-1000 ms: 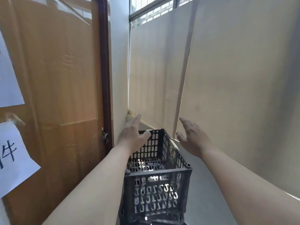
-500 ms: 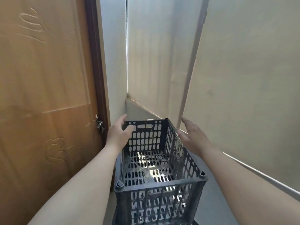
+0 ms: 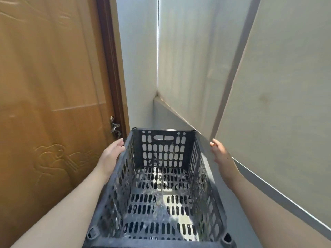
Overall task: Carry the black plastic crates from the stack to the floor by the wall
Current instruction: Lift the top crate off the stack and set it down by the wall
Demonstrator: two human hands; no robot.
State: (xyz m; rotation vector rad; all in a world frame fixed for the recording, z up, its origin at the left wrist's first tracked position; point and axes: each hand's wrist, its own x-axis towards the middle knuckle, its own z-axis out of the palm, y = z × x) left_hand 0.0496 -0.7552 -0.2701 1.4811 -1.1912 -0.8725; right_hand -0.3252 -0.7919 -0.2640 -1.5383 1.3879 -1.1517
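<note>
Reaching down either side, you have both forearms flanking the crate (image 3: 159, 185), which sits right below you in a narrow gap between the door (image 3: 50, 97) on your left and the panel (image 3: 279, 97) on your right. Whether other crates lie beneath it is hidden, so you cannot tell how tall the stack is.

Your left hand (image 3: 112, 155) is spread, fingers loose, just beside the left rim and possibly brushing it; your right hand (image 3: 221, 154) is spread too, palm turned inward, a little apart from the right rim. Neither grasps anything yet.

To do this step well, bring both palms in level with each other and hook your fingers under the top rim or into the slots at matching points, roughly midway along the sides, so the load does not tip. Close both hands before lifting, and lift straight up, since the panel is close on the right and the door handle (image 3: 114, 127) is near on the left.

The crate stands upright, mouth up, empty inside with a grimy slotted floor. Its long axis runs away from you toward the corner (image 3: 157, 94), with one short end at your feet and the far short end, bearing a handle slot (image 3: 163, 137), facing the wall (image 3: 138, 59)
</note>
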